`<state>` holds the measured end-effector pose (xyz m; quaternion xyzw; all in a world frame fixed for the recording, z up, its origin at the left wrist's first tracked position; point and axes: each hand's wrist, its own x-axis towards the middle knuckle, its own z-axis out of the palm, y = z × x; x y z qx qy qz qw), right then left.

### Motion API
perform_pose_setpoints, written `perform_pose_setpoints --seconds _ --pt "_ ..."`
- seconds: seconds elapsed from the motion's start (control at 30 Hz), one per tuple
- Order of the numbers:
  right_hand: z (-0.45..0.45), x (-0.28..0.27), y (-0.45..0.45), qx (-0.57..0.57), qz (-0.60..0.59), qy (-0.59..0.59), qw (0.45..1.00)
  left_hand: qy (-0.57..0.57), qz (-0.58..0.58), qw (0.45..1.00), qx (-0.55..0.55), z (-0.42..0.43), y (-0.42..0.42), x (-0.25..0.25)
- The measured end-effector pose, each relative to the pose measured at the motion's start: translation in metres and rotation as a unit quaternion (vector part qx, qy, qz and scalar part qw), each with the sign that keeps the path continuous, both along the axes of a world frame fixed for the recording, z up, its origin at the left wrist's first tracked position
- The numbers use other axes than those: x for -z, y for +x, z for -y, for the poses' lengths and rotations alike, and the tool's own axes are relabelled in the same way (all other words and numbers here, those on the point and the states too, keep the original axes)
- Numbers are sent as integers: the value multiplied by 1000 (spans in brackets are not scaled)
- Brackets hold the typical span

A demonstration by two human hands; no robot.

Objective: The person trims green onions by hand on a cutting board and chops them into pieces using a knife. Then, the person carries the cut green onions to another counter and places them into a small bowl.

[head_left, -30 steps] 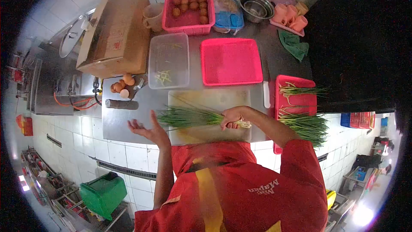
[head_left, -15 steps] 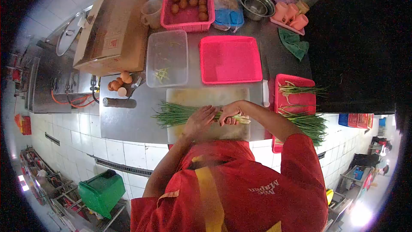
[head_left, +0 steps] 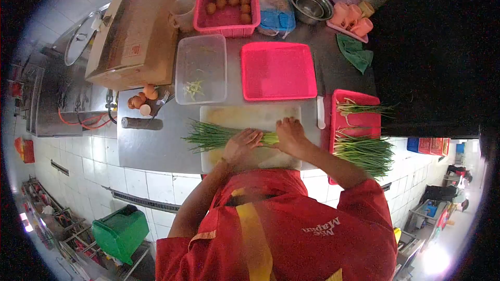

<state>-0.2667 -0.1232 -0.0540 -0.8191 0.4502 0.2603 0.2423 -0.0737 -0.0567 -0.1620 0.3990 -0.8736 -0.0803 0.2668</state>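
A bundle of long green onions (head_left: 208, 136) lies across the pale cutting board (head_left: 250, 114), leaves toward the left. My left hand (head_left: 243, 144) is wrapped over the middle of the bundle. At its white root end is my right hand (head_left: 290, 135), fingers curled; what lies under them is hidden. Right of the board, a knife with a white handle (head_left: 321, 113) rests on the table. More green onions (head_left: 364, 155) lie in a red-pink tray (head_left: 359, 121) at the right.
Behind the board stand a bright pink tray (head_left: 278, 70) and a clear container (head_left: 201, 62) with pale scraps. A cardboard box (head_left: 136, 36), eggshells (head_left: 141, 101), a pink basket (head_left: 227, 23) of round brown items, metal bowls (head_left: 311, 6) and a green cloth (head_left: 355, 52) are around them.
My left hand came in from the left and closed over the bundle. My right hand released its earlier grip around the stems and now sits over the root end, knuckles up.
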Motion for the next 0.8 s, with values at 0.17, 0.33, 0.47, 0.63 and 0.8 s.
perform_pose_setpoints --seconds 0.17,0.33,0.47,0.63,0.8 --pt "-45 51 -9 -78 243 -212 943 -9 -56 998 13 3 4 -8" --pt "-59 90 -19 -78 253 -319 910 20 63 998 0 1 0 -10" --pt "-58 97 -20 -42 289 -316 903 64 11 998 -16 -1 0 -16" --pt "-54 95 -19 -42 283 -311 906 37 26 999 -1 -3 7 -15" --pt "-55 89 -18 -36 260 -313 913 15 51 999 -6 -1 6 -18"
